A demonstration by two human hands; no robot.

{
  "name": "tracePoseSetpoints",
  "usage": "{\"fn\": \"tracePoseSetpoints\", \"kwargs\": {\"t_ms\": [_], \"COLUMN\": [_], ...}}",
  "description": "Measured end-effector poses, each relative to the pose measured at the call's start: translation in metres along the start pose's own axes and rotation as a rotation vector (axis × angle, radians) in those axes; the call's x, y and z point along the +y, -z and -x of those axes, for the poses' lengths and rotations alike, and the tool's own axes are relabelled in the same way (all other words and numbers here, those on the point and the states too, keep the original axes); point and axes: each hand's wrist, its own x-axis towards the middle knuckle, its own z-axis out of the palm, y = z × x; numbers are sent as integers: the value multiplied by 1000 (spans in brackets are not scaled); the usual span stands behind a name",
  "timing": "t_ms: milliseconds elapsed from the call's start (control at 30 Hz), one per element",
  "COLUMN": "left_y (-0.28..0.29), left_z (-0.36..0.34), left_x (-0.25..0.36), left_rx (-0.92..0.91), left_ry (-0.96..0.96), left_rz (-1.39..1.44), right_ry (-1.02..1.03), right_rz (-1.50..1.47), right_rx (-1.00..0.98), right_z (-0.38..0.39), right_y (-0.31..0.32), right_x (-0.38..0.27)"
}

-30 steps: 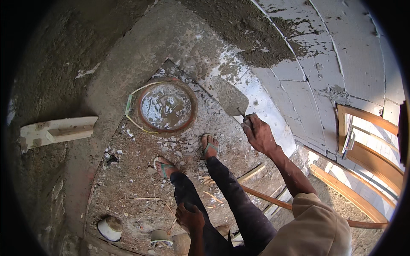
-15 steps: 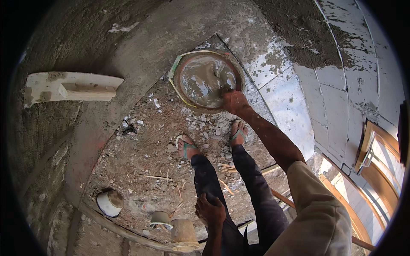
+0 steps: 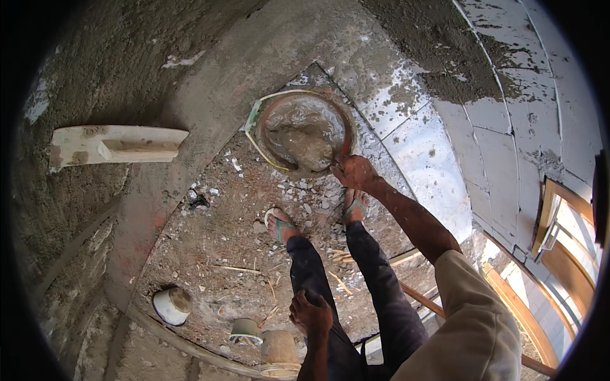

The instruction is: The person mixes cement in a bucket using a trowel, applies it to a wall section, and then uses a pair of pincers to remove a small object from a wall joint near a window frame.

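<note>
Before our feet stands a round bucket (image 3: 348, 127), its rim crusted with mortar. It holds wet grey-brown mortar (image 3: 289, 117), glossy and churned at the top, and its wire handle, with a green grip (image 3: 253, 117), is folded down around the left side. Our right hand (image 3: 354, 171) is at the near right rim, fingers wrapped around the handle of a trowel (image 3: 309, 151), whose mortar-covered blade lies in the bucket, towards its near side. Our left hand (image 3: 311, 314) rests by the left thigh with its fingers loosely bent; its palm is hidden, so we cannot tell whether it grips anything.

Farther back on our left are three smaller containers: a white bucket (image 3: 166, 310) with a brown-stained end, a little pale pail (image 3: 246, 327) and a beige bucket (image 3: 279, 348). We cannot make out what these hold. A wooden float (image 3: 82, 145) lies left of the mortar bucket, well apart from it.
</note>
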Motion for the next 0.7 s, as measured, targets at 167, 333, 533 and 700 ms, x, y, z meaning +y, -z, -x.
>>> {"fn": "tracePoseSetpoints", "kwargs": {"t_ms": [167, 333, 533, 700], "left_y": [-4, -1, 0, 4], "left_z": [1, 0, -3, -3], "left_x": [6, 21, 26, 22], "left_rx": [36, 38, 28, 8], "left_ry": [-34, -10, -16, -5], "left_rz": [-19, -46, -80, -48], "right_ry": [255, 386, -259, -416], "right_rz": [91, -306, -1047, -654], "right_rx": [174, 312, -451, 995], "right_z": [38, 90, 82, 127], "right_y": [70, 197, 389, 481], "right_x": [-51, -111, -33, 31]}}
